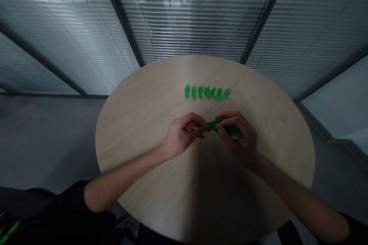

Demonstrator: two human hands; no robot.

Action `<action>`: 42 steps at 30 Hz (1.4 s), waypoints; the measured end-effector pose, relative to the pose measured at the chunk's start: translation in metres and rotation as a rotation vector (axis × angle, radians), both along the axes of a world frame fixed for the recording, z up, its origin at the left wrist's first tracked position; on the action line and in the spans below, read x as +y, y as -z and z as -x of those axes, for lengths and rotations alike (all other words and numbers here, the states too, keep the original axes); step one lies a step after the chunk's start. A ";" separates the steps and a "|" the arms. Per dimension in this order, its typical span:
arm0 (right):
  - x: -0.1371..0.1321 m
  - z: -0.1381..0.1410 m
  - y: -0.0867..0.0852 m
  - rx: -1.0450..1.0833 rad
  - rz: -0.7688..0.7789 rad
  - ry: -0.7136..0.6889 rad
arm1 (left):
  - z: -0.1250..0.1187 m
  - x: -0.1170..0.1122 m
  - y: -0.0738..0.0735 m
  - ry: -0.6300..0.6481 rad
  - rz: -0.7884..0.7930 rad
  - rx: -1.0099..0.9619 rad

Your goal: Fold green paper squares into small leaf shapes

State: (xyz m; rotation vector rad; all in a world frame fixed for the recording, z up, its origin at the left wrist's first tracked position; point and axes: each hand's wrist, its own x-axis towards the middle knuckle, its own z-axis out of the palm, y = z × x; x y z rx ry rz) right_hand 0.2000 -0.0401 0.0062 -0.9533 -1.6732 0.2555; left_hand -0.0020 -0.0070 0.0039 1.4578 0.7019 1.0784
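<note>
My left hand pinches the pointed left end of a green leaf between thumb and fingertips. My right hand is closed around the wider part of the same green, which looks folded or layered; whether it is one leaf or more I cannot tell. Both hands hover over the middle of the table, close together. Just beyond them lies a row of several small green leaf-shaped pieces, mostly upright side by side, with those at the right end tilted and partly touching.
The round wooden table stands near glass partitions with blinds behind it. Grey floor shows to the left. More bright green appears at the lower left corner beside dark fabric.
</note>
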 end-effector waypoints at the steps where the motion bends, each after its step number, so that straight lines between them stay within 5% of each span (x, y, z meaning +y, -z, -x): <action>1: 0.000 0.000 0.000 -0.007 -0.005 0.001 | 0.001 0.000 0.000 0.005 -0.004 0.000; 30: 0.000 -0.004 -0.001 -0.033 -0.052 -0.025 | 0.003 0.002 -0.011 -0.043 -0.013 0.116; 42: 0.000 -0.005 -0.002 -0.037 -0.075 -0.021 | 0.001 0.002 -0.005 0.009 0.090 -0.012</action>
